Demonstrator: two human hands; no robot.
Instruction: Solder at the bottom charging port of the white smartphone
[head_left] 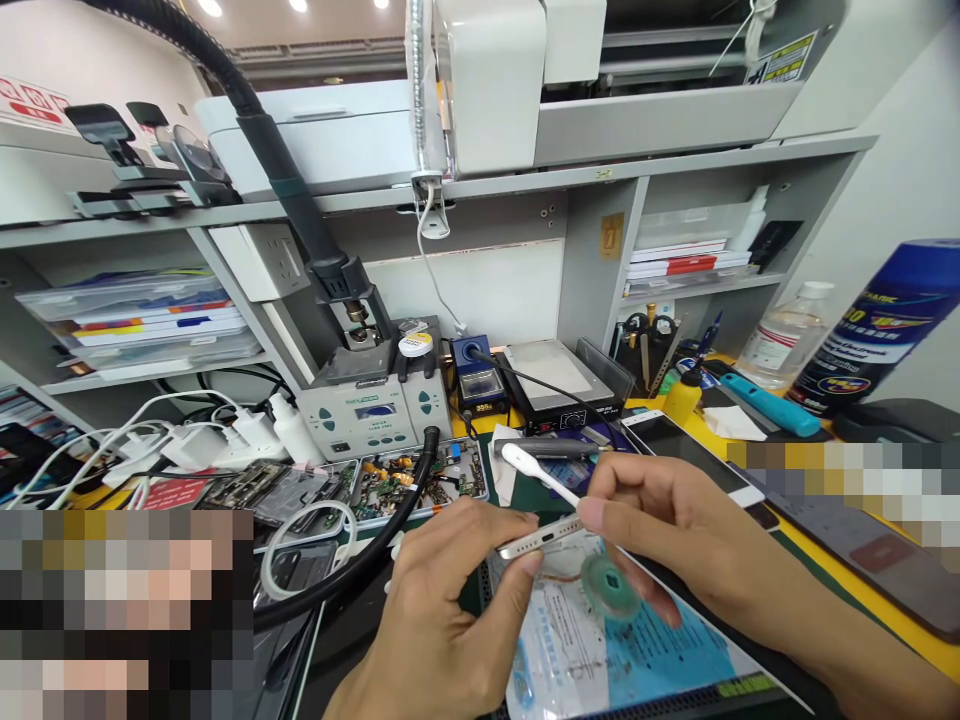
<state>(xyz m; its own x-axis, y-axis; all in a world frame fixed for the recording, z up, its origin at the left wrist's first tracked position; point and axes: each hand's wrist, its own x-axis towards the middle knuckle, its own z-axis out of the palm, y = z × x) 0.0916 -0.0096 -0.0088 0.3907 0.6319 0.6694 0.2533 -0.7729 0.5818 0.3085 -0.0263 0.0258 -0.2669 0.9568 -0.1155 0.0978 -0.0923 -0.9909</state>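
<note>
My left hand [457, 600] pinches a silver smartphone [541, 537] between thumb and fingers. The phone's bottom edge, with its charging port and speaker holes, faces me. My right hand [675, 530] is closed on a slim white stick [541, 472] with a wider, rounded head that points up and left. The right thumb tip is at the phone's right end; whether it presses on the phone I cannot tell. Under the hands lies a blue and white printed sheet [562, 640], with a round translucent green piece [611, 587] above it.
A tray of small parts [420, 480] and a grey soldering station [375, 415] stand behind left, and a black hose [375, 560] crosses the left side. A white phone [690, 455], a yellow bottle [682, 398] and a blue spray can [885, 325] are at the right.
</note>
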